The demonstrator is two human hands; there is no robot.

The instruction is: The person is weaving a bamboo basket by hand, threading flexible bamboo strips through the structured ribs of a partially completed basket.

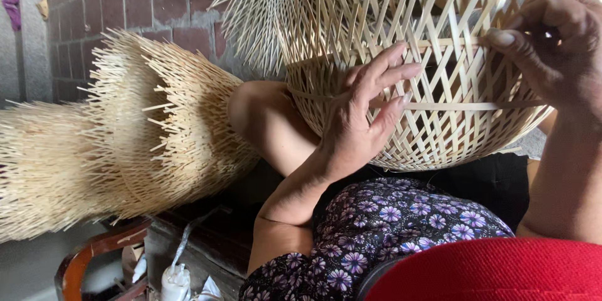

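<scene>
A half-woven bamboo basket [439, 132] of pale flat strips rests in my lap, its loose strip ends sticking up. My left hand [364, 113] lies flat against the basket's woven side, fingers spread over a horizontal strip. My right hand [555, 41] is at the basket's upper right, with thumb and fingers pinched on a bamboo strip [464, 105] in the weave. My knee [263, 116] shows bare to the left of the basket.
A stack of unfinished bamboo baskets [119, 132] with bristling strip ends lies on its side at left. Another open-weave piece [263, 0] leans on the brick wall [125, 6]. A wooden chair edge [94, 254] and a small white bottle [175, 282] sit low left.
</scene>
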